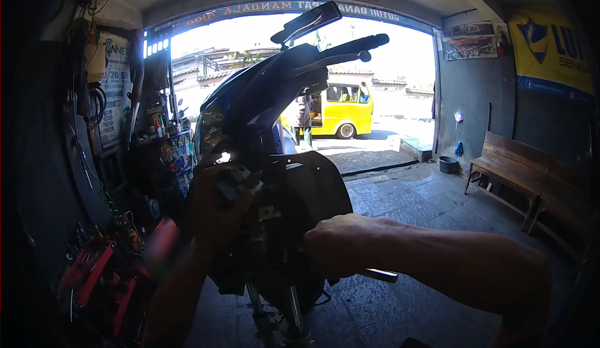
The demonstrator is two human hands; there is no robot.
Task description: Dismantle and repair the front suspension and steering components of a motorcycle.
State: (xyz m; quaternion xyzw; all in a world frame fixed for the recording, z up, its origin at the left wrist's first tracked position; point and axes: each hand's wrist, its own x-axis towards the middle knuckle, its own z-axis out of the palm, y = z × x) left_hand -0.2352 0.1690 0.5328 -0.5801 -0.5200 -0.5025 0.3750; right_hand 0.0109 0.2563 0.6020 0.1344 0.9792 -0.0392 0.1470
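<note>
A motor scooter's dark front end (250, 110) stands in front of me, with parts of its body open. My left hand (219, 207) is closed around a dark, boxy part (235, 180) at the scooter's left side. My right hand (334, 242) is closed low on the front, beside a dark curved panel (322, 182); what its fingers hold is hidden. A shiny metal bar (380, 275) sticks out to the right below my right wrist. Two fork tubes (292, 301) run down beneath. Deep shadow hides most detail around both hands.
A handlebar grip (369, 42) and a mirror (309, 22) jut out above. Red tool trays (94, 276) stand at the left, near a blurred red object (161, 238). At the right are a wooden bench (506, 167) and a bucket (447, 164). Outside is a yellow van (350, 110).
</note>
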